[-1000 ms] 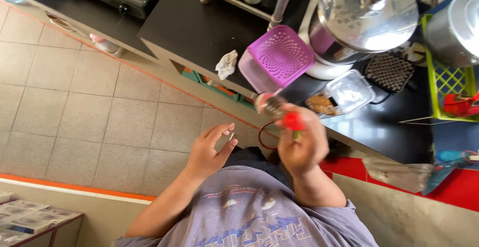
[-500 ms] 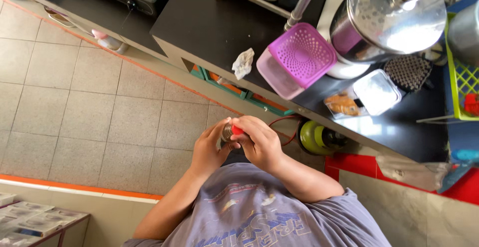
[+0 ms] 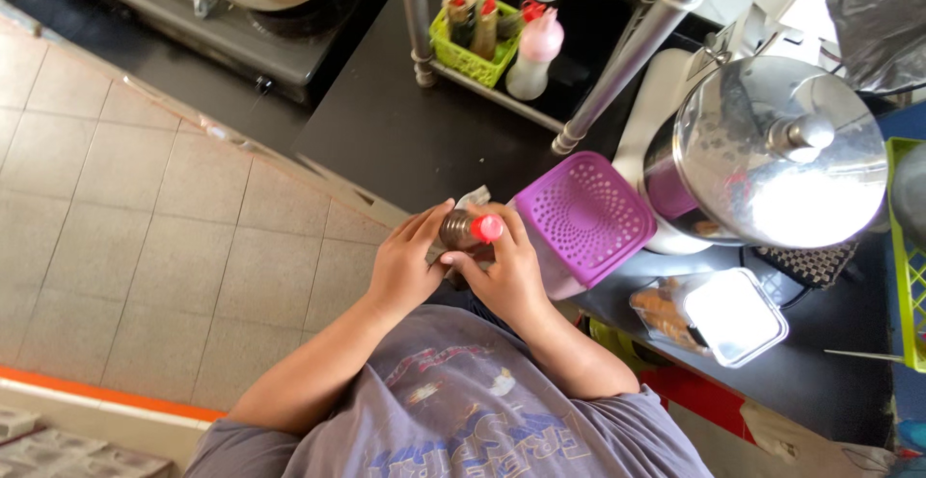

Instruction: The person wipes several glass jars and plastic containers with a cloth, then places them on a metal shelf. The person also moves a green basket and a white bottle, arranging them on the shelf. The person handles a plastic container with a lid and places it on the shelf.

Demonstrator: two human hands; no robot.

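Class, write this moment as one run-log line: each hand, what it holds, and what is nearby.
left hand: grips dark bottle | right hand: fingers at red cap | nearby: purple perforated lid, steel pot

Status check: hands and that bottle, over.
Left hand grips small dark bottle. Right hand fingers at its red cap. Purple perforated plastic basket close beside right hand, not touching.

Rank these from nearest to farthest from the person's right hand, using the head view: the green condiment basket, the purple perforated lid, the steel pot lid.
1. Purple perforated lid: just beside the right hand, at the counter edge.
2. Steel pot lid: beyond the purple lid, farther along the counter.
3. Green condiment basket: at the counter's far side, by the metal pole.
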